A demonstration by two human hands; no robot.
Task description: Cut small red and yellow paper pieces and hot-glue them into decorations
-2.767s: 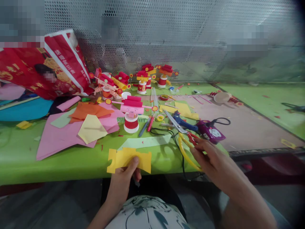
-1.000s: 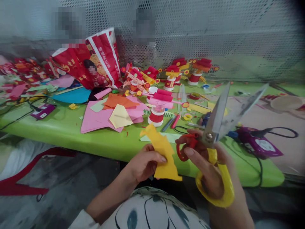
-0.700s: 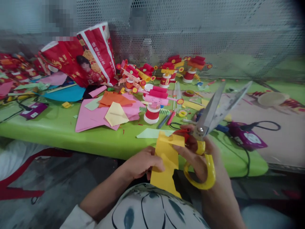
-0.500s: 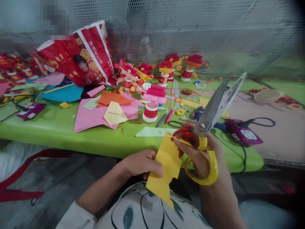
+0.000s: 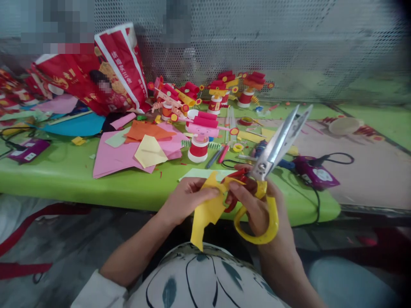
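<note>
Both hands met low in front of body. Left hand (image 5: pixel 188 197) curled, fingers pinched shut. Right hand (image 5: pixel 257 209) closed in grip, thumb up. Forearms bare, angled inward.

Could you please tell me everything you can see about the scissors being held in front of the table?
The scissors have long silvery metal blades, nearly closed and pointing up and away to the right. Their handle loops look plastic: a large yellow one around the fingers of the right hand and a smaller red one on the thumb side. They are held in the air over the green table's near edge, touching nothing on it. The red loop sits next to the yellow paper piece held in the left hand.
</note>
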